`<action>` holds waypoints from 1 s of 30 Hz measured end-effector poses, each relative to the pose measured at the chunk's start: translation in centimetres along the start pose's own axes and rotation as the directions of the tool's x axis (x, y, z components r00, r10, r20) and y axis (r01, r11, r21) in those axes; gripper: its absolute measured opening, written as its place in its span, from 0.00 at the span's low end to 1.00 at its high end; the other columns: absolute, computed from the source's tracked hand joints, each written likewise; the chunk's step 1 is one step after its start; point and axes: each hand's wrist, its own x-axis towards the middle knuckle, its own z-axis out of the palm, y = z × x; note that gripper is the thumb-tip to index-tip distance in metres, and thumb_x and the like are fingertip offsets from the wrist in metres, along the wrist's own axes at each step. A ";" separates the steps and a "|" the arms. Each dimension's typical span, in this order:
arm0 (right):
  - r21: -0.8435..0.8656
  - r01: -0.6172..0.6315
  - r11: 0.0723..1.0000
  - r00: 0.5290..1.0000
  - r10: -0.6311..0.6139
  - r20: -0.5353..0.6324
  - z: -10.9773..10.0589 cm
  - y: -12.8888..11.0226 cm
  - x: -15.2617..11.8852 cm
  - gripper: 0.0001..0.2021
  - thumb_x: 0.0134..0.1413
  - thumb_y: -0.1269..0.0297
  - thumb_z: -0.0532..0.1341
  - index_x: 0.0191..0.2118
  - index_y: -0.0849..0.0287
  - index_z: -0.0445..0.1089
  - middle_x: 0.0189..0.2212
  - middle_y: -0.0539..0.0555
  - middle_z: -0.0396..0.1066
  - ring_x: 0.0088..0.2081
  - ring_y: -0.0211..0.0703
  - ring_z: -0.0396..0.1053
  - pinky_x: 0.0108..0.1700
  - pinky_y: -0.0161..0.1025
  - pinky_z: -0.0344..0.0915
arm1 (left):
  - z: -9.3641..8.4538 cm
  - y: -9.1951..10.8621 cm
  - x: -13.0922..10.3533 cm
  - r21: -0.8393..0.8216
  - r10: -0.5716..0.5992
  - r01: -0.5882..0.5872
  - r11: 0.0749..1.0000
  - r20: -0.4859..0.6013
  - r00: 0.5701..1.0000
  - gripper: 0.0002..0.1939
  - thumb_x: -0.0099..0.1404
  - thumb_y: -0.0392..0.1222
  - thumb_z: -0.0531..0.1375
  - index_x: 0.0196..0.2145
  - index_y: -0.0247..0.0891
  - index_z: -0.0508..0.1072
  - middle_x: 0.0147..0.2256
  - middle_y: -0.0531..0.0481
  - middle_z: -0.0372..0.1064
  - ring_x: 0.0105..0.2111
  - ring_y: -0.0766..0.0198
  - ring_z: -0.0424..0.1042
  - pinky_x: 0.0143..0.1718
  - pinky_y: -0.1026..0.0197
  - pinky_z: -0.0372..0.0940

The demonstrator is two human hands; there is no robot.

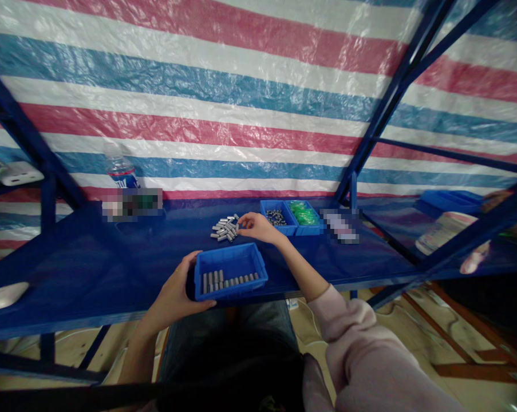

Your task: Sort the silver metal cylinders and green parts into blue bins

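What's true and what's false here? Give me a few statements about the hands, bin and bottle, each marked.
1. The left hand holds a blue bin. True.
2. The right hand is inside that bin. False: its fingertips are at the pile of metal pieces.
3. Small cylinders are lined up inside the bin. True.
4. The bottle is to the right of the pile. False: it is to the left.

A red, white and blue striped plastic sheet (pixel 206 103) is hanging, slightly wrinkled and gleaming, behind a blue frame (pixel 375 127), while pale floor (pixel 406 337) is showing below.
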 end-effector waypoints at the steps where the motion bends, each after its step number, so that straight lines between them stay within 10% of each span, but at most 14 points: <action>1: 0.035 0.011 0.999 1.000 -0.011 -0.010 -0.3 -0.6 -0.2 0.13 0.44 0.65 0.68 0.38 0.66 0.73 0.27 0.49 0.68 0.28 0.34 0.64 0.32 0.32 0.62 | 0.0 0.0 0.0 0.002 0.001 -0.001 1.000 0.001 1.000 0.48 0.48 0.51 0.69 0.60 0.45 0.47 0.57 0.42 0.56 0.57 0.46 0.61 0.56 0.43 0.60; 5: 0.165 0.109 0.980 0.994 -0.109 -0.010 -1.7 -3.9 -1.7 0.15 0.45 0.62 0.68 0.39 0.65 0.73 0.28 0.50 0.69 0.28 0.35 0.64 0.31 0.32 0.61 | 0.0 -0.1 0.0 0.009 -0.003 0.003 1.000 0.006 1.000 0.48 0.49 0.51 0.69 0.60 0.45 0.47 0.57 0.42 0.56 0.57 0.47 0.60 0.57 0.44 0.60; 12: -0.053 0.228 0.972 0.870 -0.179 0.460 -0.9 -8.6 -4.7 0.12 0.47 0.63 0.67 0.37 0.65 0.74 0.27 0.51 0.70 0.28 0.36 0.66 0.29 0.31 0.59 | 0.3 -0.5 0.0 -0.003 0.008 -0.008 1.000 -0.006 1.000 0.48 0.48 0.51 0.69 0.60 0.44 0.47 0.57 0.42 0.56 0.57 0.47 0.61 0.56 0.44 0.60; 30: -0.282 0.234 0.930 0.803 -0.021 0.595 0.6 -8.3 -4.9 0.15 0.52 0.71 0.57 0.46 0.63 0.74 0.38 0.57 0.77 0.35 0.42 0.73 0.31 0.31 0.59 | 0.2 -0.4 0.0 -0.004 -0.013 0.013 1.000 0.004 1.000 0.49 0.48 0.52 0.69 0.60 0.45 0.47 0.57 0.42 0.56 0.57 0.46 0.61 0.56 0.43 0.60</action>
